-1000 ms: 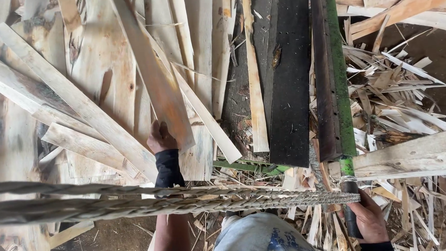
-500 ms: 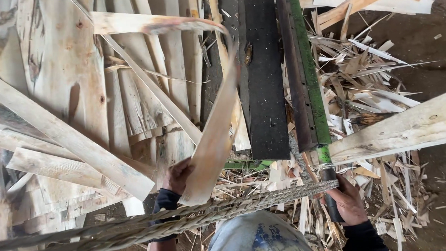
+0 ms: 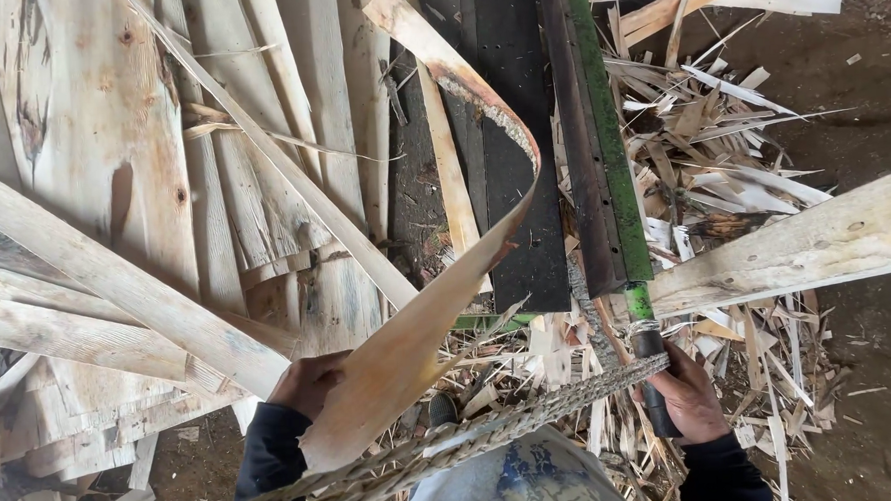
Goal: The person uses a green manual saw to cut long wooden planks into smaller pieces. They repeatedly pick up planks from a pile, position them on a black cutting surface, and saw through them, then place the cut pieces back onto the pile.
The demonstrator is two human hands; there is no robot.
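My left hand (image 3: 309, 384) grips the near end of a long thin strip of wood veneer (image 3: 437, 291). The strip curls up and over, and its far end bends back above the dark machine bed (image 3: 506, 138). My right hand (image 3: 690, 395) is closed around the black handle (image 3: 656, 387) at the near end of a long green lever blade (image 3: 606, 143), which runs along the right side of the bed. A braided rope (image 3: 533, 417) stretches across in front of me, just below both hands.
Pale veneer sheets and planks (image 3: 143, 194) are piled to the left. A heap of wood scraps and splinters (image 3: 721, 138) lies to the right on the dirt floor. A thick plank (image 3: 806, 245) juts in from the right edge.
The veneer strip has risen and curled over the dark bed in my left hand. My right hand keeps its grip on the lever handle.
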